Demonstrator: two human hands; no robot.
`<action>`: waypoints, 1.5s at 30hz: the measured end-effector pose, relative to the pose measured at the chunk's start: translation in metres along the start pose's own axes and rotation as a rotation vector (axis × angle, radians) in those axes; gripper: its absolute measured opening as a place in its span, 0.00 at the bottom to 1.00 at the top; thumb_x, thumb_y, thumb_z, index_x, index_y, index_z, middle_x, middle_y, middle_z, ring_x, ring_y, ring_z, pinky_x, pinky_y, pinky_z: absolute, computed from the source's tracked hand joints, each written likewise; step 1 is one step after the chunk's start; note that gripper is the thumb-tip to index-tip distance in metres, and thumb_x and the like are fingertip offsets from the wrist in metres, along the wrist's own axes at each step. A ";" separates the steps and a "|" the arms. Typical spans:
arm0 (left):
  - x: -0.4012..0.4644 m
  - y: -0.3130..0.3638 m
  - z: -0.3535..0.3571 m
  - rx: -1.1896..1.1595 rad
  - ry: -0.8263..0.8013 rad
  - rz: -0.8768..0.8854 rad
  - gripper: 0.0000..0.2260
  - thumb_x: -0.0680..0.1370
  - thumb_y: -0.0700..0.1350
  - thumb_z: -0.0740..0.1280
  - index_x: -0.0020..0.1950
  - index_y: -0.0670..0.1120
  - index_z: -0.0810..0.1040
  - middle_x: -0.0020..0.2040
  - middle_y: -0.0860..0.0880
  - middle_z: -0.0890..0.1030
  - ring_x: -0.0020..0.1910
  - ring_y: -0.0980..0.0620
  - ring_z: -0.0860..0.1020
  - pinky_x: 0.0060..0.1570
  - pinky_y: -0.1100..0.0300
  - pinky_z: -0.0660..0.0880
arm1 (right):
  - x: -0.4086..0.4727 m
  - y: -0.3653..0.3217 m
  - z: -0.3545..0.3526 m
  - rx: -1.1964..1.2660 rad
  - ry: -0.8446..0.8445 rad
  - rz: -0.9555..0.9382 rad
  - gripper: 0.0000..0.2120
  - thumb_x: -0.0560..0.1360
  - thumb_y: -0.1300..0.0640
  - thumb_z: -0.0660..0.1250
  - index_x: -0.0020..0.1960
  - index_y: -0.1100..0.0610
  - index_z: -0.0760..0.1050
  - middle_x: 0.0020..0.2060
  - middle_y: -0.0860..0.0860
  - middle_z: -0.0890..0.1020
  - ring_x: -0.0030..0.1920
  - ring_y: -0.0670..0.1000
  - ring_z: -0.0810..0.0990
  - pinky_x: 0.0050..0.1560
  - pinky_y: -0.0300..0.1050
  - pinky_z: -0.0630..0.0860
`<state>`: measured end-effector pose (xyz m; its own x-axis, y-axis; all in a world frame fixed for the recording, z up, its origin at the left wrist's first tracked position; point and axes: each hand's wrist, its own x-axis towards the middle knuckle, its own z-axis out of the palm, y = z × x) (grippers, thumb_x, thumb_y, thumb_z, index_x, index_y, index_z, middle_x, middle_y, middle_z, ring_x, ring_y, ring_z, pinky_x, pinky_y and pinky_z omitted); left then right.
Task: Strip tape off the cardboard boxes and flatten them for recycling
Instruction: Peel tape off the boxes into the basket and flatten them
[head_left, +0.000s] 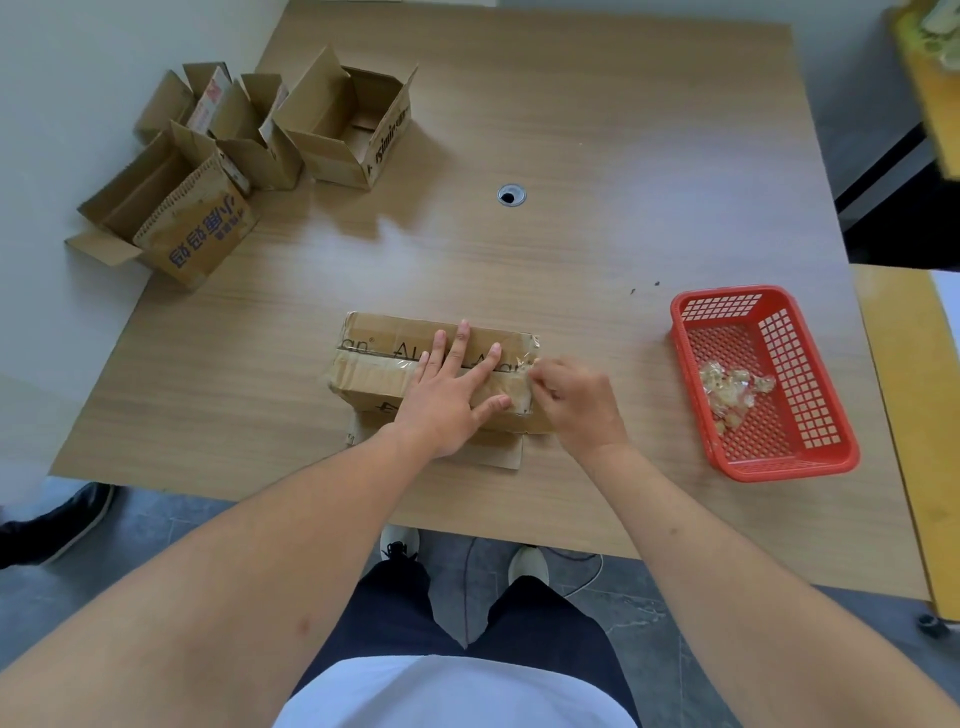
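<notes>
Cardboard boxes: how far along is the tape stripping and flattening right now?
Done: crumpled tape scraps lie in the red basket, so some tape is already off. In hand: the left hand presses flat on the taped box while the right hand pinches the tape at its right end. Left: three open boxes at the table's far left corner stand unflattened.

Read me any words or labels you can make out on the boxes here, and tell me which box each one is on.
Taped box under the left hand: partly hidden letters, "an" and "A", rest covered.
Open box at the back: black print on the side, too blurred to read reliably.
Front-left box: blue Chinese characters, upside down, unreadable.
Box behind it: red label, too blurred.
</notes>
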<state>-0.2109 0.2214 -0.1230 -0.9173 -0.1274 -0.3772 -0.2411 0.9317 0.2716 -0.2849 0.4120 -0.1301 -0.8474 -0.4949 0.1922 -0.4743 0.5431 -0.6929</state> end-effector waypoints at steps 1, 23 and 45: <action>0.000 0.000 0.000 0.000 0.000 -0.002 0.33 0.79 0.72 0.48 0.81 0.66 0.42 0.79 0.53 0.28 0.79 0.46 0.31 0.79 0.47 0.39 | -0.001 0.002 -0.003 -0.024 -0.055 -0.052 0.03 0.75 0.64 0.73 0.46 0.60 0.85 0.46 0.55 0.86 0.44 0.57 0.85 0.45 0.54 0.82; 0.006 0.038 -0.041 -0.108 -0.133 -0.193 0.35 0.79 0.58 0.70 0.81 0.61 0.57 0.83 0.49 0.39 0.82 0.38 0.43 0.77 0.36 0.50 | 0.032 -0.029 -0.009 -0.179 -0.240 0.284 0.04 0.73 0.59 0.72 0.44 0.54 0.86 0.40 0.51 0.86 0.45 0.55 0.83 0.47 0.50 0.79; 0.005 0.038 -0.040 -0.089 -0.134 -0.171 0.35 0.79 0.58 0.69 0.82 0.60 0.56 0.83 0.48 0.38 0.81 0.37 0.42 0.77 0.35 0.51 | 0.031 -0.014 -0.017 -0.050 -0.186 0.256 0.15 0.73 0.57 0.79 0.59 0.53 0.85 0.38 0.46 0.84 0.41 0.48 0.80 0.54 0.45 0.78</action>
<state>-0.2379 0.2426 -0.0788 -0.8121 -0.2291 -0.5367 -0.4218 0.8661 0.2684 -0.3086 0.4010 -0.1025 -0.8846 -0.4513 -0.1175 -0.2665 0.6960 -0.6667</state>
